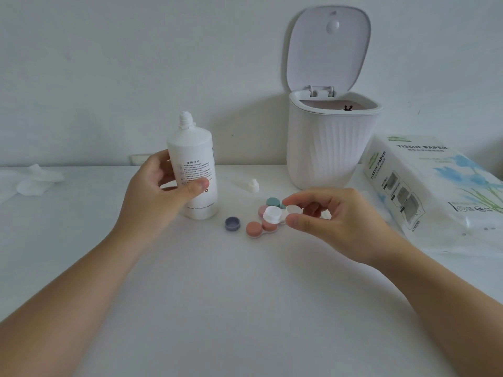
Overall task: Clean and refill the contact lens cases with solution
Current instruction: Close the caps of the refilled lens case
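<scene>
My left hand (160, 191) grips a white solution bottle (194, 164) that stands upright on the table, its cap off and its nozzle bare. Between thumb and fingers, my right hand (334, 216) holds a white contact lens case (275, 214) just above the table, with one white lid on it. Beneath it lie a pink case (257, 228) and a teal case (273, 202), both with lids on. A loose purple lid (232, 223) rests open side up to the left of them. The bottle's white cap (252, 185) lies behind the cases.
A white ribbed bin (330, 142) with its lid raised stands at the back right. To its right lies a tissue paper pack (435, 191). Crumpled tissue (32, 178) sits at the far left by the wall.
</scene>
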Motion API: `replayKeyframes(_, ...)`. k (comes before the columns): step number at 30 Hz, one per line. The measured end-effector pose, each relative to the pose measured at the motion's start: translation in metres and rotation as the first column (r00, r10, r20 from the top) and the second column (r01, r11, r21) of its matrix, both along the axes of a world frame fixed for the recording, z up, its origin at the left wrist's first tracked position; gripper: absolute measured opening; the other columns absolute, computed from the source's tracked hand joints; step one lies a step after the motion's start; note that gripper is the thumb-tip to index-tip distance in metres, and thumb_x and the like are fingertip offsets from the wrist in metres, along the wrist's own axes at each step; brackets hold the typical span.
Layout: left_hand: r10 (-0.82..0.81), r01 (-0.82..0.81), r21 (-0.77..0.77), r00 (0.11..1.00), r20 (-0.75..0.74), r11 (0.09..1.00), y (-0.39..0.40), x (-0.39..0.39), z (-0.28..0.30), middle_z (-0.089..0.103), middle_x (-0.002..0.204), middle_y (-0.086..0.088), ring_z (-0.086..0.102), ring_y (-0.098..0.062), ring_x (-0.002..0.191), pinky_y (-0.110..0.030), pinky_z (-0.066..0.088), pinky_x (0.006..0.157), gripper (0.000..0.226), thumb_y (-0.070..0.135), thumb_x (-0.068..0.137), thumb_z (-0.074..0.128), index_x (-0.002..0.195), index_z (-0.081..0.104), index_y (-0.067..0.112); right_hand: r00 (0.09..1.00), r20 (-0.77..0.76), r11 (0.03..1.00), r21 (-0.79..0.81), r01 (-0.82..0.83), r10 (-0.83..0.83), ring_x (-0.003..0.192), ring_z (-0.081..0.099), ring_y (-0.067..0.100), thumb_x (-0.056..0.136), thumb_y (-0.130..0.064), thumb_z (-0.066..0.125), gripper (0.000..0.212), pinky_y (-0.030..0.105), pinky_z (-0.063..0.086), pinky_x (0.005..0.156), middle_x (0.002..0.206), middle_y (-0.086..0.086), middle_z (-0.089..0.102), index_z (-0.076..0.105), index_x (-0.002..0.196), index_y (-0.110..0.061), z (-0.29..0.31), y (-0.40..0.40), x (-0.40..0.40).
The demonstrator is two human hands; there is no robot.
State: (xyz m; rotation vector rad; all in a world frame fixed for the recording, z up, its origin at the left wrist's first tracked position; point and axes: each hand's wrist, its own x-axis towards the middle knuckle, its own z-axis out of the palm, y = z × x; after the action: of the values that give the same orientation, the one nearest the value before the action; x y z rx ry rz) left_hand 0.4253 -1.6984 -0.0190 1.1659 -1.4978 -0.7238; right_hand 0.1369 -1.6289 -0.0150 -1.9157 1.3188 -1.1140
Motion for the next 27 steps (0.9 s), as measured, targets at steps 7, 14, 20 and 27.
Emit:
replayKeyframes(7, 0.263, -0.204, -0.423, 0.961, 0.085, 0.883, 0.023, -0.007, 0.005, 0.049, 0.125, 0.013, 0.054, -0.01, 0.105, -0.02, 0.042, 0.089, 0.074, 0.05, 0.071, 0.081, 0.135, 0.046, 0.038, 1.0, 0.003, 1.0, -0.006, 0.002, -0.002, 0.066, 0.054, 0.001, 0.076, -0.042, 0.08, 0.016, 0.017, 0.044, 0.066, 0.07, -0.016, 0.064, 0.075, 0.089, -0.048, 0.003, 0.0, 0.001)
replayKeyframes(14, -0.196, 0.278, -0.239, 0.928, 0.316, 0.93, 0.05, -0.043, -0.002, 0.062, 0.104, 0.013, 0.057, -0.016, 0.094, -0.013, 0.041, 0.08, 0.049, 0.053, 0.078, 0.072, 0.122, 0.064, 0.033, 0.999, 0.016, 0.999, -0.005, -0.047, 0.047, 0.066, 0.054, 0.002, 0.063, -0.069, 0.076, 0.041, 0.026, 0.047, 0.068, 0.073, -0.011, 0.067, 0.076, 0.092, -0.041, 0.005, 0.003, 0.005)
replayKeyframes(20, -0.34, 0.353, -0.017, 0.913, 0.224, 0.936, 0.049, -0.052, 0.0, 0.07, 0.101, 0.015, 0.061, -0.009, 0.083, -0.011, 0.045, 0.071, 0.042, 0.051, 0.072, 0.08, 0.111, 0.071, 0.041, 0.995, 0.018, 0.996, -0.017, -0.093, 0.093, 0.067, 0.053, 0.001, 0.071, -0.052, 0.08, 0.018, 0.024, 0.046, 0.07, 0.073, -0.018, 0.066, 0.074, 0.088, -0.05, 0.005, 0.004, 0.005)
replayKeyframes(27, -0.412, 0.406, 0.068, 0.902, 0.129, 0.911, 0.053, -0.055, 0.005, 0.068, 0.074, 0.019, 0.053, -0.003, 0.064, -0.014, 0.045, 0.061, 0.024, 0.039, 0.071, 0.087, 0.093, 0.078, 0.04, 0.991, 0.033, 0.991, -0.048, -0.128, 0.129, 0.068, 0.053, 0.002, 0.073, -0.045, 0.08, 0.016, 0.021, 0.045, 0.068, 0.076, -0.02, 0.067, 0.076, 0.088, -0.046, 0.005, 0.005, 0.005)
